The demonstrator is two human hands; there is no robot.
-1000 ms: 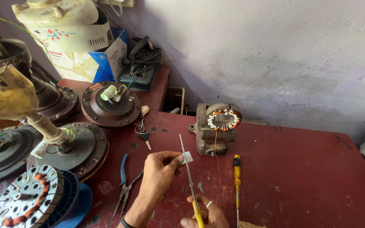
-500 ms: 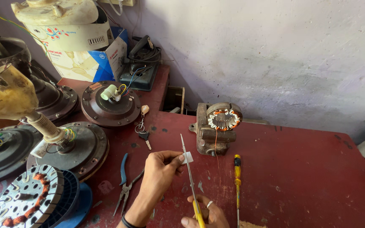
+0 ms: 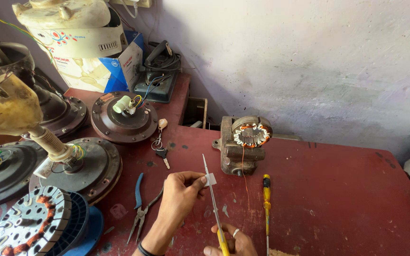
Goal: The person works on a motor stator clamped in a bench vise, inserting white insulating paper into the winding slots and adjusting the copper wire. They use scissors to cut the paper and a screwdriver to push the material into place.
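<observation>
The left hand (image 3: 179, 194) has its grip closed in a pinch, thumb and forefinger tips holding a small white paper strip (image 3: 210, 179) just above the red surface (image 3: 338, 199). The right hand (image 3: 231, 242) sits at the bottom edge of the view, its grip wrapped round the yellow handles of a pair of scissors (image 3: 212, 199). The long thin blades point up and away from the person and meet the paper strip at its right edge; whether the blades are parted or pressed together is hard to tell from this angle. A ring shows on one finger of the right hand.

Just right of the scissors a yellow-handled screwdriver (image 3: 266, 204) lies on the surface, tip toward the person. Left of the left hand lie blue-handled pliers (image 3: 141, 208). Beyond the hands stands a small motor winding (image 3: 251, 135) with copper coils, clamped in a rusty holder (image 3: 233, 154), and a thin copper wire (image 3: 244, 175) hangs down from it. A bunch of keys (image 3: 160, 144) lies further left. Several brown ceiling fan motors (image 3: 119, 118) fill the left side, with a white perforated rotor (image 3: 29, 227) at the lower left. A cardboard box (image 3: 100, 61) stands at the back against the wall (image 3: 300, 61).
</observation>
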